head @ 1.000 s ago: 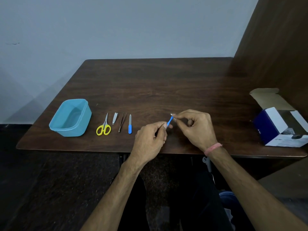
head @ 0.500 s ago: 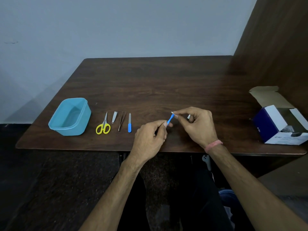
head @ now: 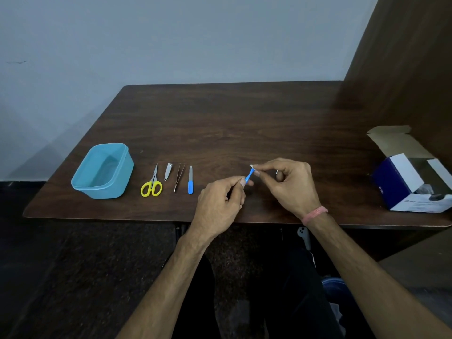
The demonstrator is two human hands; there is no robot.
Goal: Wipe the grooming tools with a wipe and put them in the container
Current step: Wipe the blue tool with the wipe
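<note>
My left hand (head: 220, 204) pinches the lower end of a small blue tool (head: 249, 176) held above the table. My right hand (head: 289, 185) pinches a small white wipe (head: 253, 166) around the tool's upper tip. Left of the hands, yellow-handled scissors (head: 151, 185), a nail clipper (head: 168, 171), tweezers (head: 179, 176) and a blue-handled nail file (head: 190, 183) lie in a row on the dark wooden table (head: 232, 123). A light blue plastic container (head: 102, 170) stands open at the far left with nothing visible in it.
An open blue and white cardboard box (head: 413, 182) sits at the table's right edge, its flap raised. A brown wooden panel (head: 403, 69) rises on the right. The table's front edge runs just under my wrists.
Both hands stay in nearly the same place. The right hand's fingers have shifted slightly along the blue tool's tip with the wipe. The tools on the table have not moved.
</note>
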